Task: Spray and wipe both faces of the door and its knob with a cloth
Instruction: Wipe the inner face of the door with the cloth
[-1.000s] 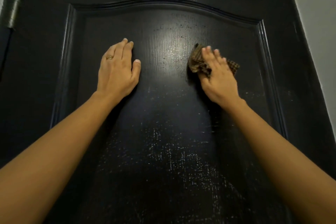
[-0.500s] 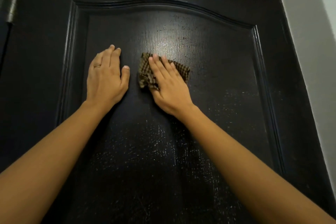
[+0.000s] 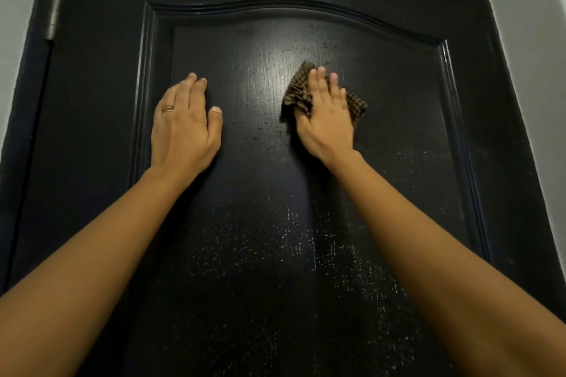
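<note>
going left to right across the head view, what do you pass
hinge → left hand, flat on the door → right hand, pressing the cloth → wall
</note>
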